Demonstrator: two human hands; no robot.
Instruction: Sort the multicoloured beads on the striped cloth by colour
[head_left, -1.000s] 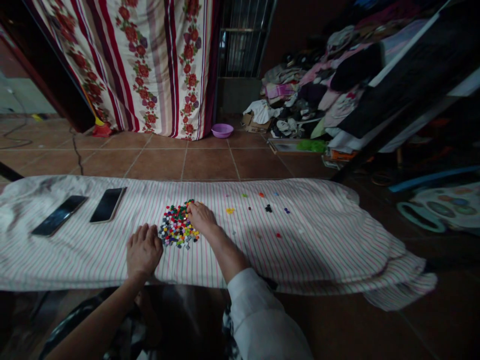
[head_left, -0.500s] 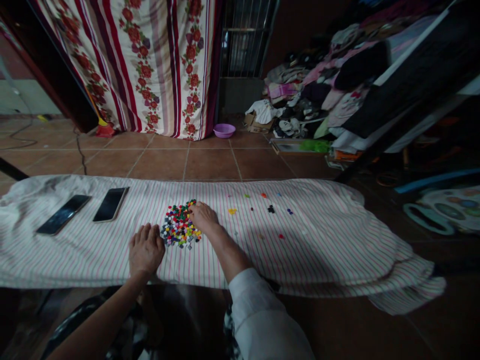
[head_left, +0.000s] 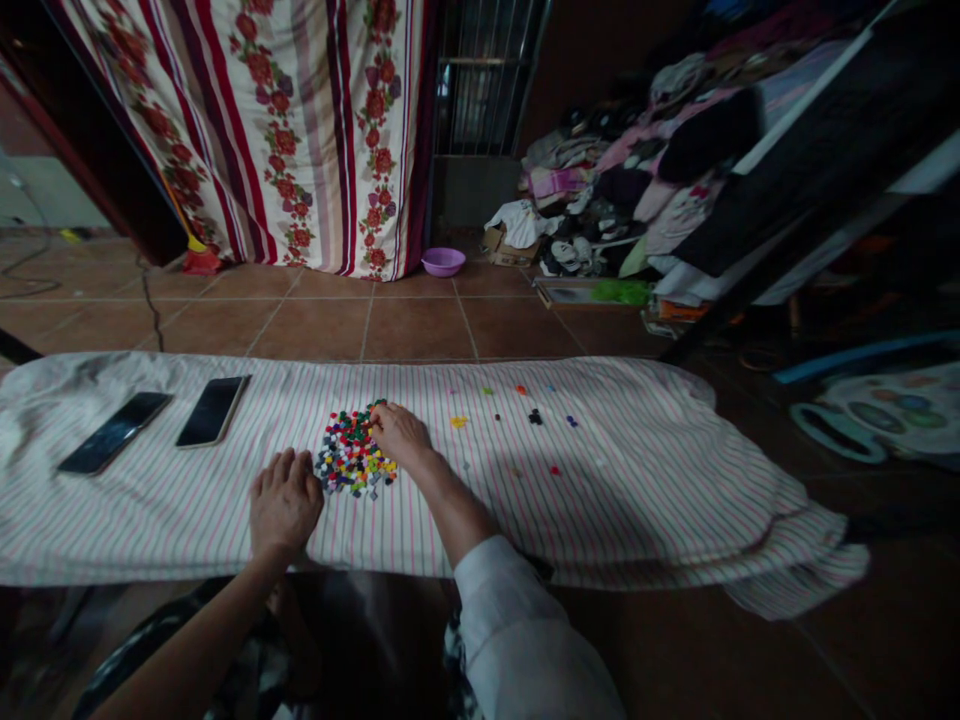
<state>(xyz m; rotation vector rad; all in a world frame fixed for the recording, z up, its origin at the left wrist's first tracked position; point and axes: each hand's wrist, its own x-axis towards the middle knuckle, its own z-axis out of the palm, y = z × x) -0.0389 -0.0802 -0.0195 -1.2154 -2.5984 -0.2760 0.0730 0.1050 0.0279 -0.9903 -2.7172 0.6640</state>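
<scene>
Currently, the right hand is resting at the upper-right edge of the pile of small coloured pieces, its fingers bending down and bunching close together; whether they are pinching a piece, I cannot tell. The left hand is lying palm down beside the pile's lower-left edge, its fingers stretching out side by side, gripping nothing visible. The pile is sitting between both hands on the striped cloth. Farther right, yellow pieces and black pieces are lying in separate clusters. Because the pile is crowding so tightly, the bent fingers risk nudging neighbours loose; a dragging right forearm could be rucking the cloth, mixing the clusters.
</scene>
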